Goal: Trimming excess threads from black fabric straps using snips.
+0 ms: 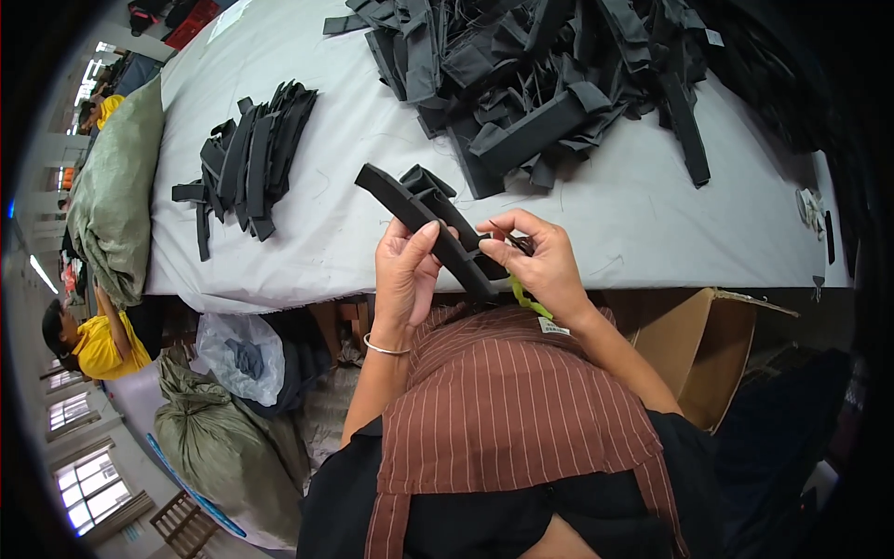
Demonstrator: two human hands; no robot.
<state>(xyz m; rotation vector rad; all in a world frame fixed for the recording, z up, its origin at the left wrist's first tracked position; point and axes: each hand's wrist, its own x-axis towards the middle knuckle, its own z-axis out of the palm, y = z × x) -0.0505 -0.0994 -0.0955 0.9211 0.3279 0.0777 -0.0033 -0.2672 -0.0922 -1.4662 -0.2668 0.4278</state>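
Note:
Over the table's near edge, my left hand (407, 265) grips a black sewn fabric strip (419, 219), thumb on top and fingers beneath. The strip is long, flat and stiff-looking, tilted from upper left to lower right, with a folded loop part on its far side. My right hand (538, 256) is closed at the strip's right side, thumb and index fingertip close together by its edge. Inside that hand is a small dark tool (521, 245), apparently thread snips, mostly hidden by the fingers. A lime-green strap (529, 298) hangs below it.
A large heap of black fabric pieces (540, 102) covers the far part of the white-covered table (354, 121). Another, smaller pile (251, 158) lies at left. Below the table are an open cardboard box (684, 345) and stuffed sacks (219, 424). Other people sit far left.

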